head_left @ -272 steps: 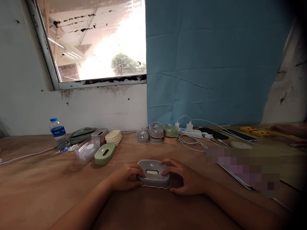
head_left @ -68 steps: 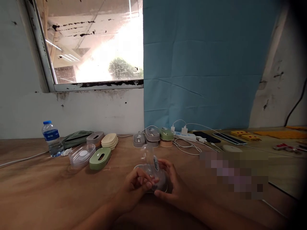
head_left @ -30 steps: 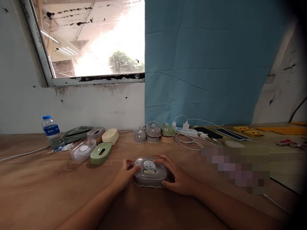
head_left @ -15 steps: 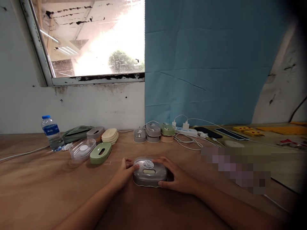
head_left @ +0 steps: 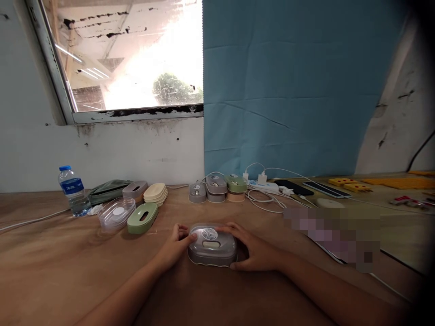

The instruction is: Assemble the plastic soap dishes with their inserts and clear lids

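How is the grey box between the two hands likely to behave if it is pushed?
The grey box would probably slide rather than tip, being low and wide. Its shiny clear lid may feel slippery.

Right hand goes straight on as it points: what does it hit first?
The gray box. The right hand is at its right end, fingers seemingly on the clear lid; depth is hard to judge, but no gap shows.
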Demonstrator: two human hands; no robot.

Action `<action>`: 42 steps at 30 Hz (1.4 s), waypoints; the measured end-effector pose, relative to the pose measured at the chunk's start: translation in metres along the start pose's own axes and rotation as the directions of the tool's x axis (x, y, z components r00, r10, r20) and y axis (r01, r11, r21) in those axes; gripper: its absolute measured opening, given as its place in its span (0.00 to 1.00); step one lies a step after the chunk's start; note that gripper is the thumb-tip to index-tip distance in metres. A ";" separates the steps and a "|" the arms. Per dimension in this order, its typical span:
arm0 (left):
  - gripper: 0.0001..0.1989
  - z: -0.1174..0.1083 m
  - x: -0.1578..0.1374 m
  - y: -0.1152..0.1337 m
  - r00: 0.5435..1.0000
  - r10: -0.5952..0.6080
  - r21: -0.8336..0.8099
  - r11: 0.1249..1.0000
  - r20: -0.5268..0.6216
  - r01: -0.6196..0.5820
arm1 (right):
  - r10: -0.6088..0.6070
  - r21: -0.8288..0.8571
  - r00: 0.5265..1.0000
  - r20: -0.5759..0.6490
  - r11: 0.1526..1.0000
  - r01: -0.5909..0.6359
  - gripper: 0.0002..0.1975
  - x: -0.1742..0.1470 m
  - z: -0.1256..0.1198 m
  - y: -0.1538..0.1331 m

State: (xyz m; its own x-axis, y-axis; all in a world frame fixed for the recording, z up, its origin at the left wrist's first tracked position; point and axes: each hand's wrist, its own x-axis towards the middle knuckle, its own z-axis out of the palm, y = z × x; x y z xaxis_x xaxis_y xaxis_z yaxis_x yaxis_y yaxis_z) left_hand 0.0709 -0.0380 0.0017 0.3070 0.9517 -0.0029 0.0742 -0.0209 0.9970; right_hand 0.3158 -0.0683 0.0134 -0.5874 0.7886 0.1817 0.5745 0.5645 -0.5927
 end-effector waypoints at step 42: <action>0.03 -0.072 0.020 0.001 0.700 0.614 0.731 0.655 -0.365 -0.193 | -0.319 -0.273 0.946 0.065 0.906 0.324 0.31 0.011 0.006 0.013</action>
State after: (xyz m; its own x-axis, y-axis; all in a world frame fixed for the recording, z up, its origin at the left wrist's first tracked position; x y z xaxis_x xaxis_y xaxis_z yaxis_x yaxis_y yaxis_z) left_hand 0.0091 0.0033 0.0079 -0.0856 0.7651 0.6381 0.6826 -0.4215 0.5970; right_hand 0.3134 -0.0539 0.0035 -0.7757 0.5497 0.3099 0.4853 0.8336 -0.2639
